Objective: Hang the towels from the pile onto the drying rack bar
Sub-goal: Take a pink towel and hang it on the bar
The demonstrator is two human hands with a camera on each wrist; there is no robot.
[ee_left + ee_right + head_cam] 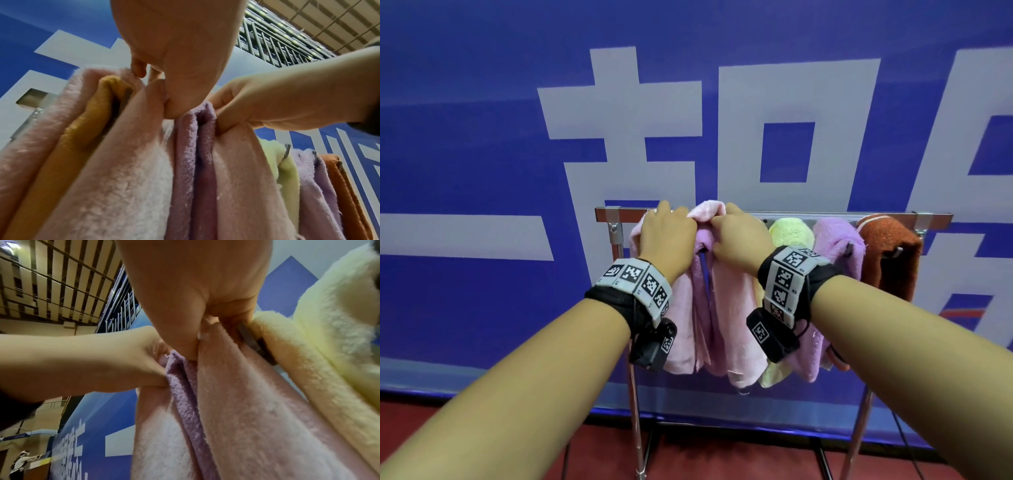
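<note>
While draped over rack bar [825,216], pink towel [736,308] w/ L hand [666,236] & R hand [743,240] both pinching its top fold.

Pink towel [726,308]: soft, fluffy matt cloth. Lilac towel [185,162] and rust-brown towel [890,260]: coarser looped terry. Pale yellow towel [320,340]: deep plush pile. Drying rack bar [825,215] and uprights: smooth metal, showing a glossy finish. Blue banner [482,137]: smooth, slightly sheened sheet.

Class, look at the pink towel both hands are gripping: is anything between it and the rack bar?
Nothing visible. The pink towel already lies over the bar, held by the left hand and right hand.
</note>
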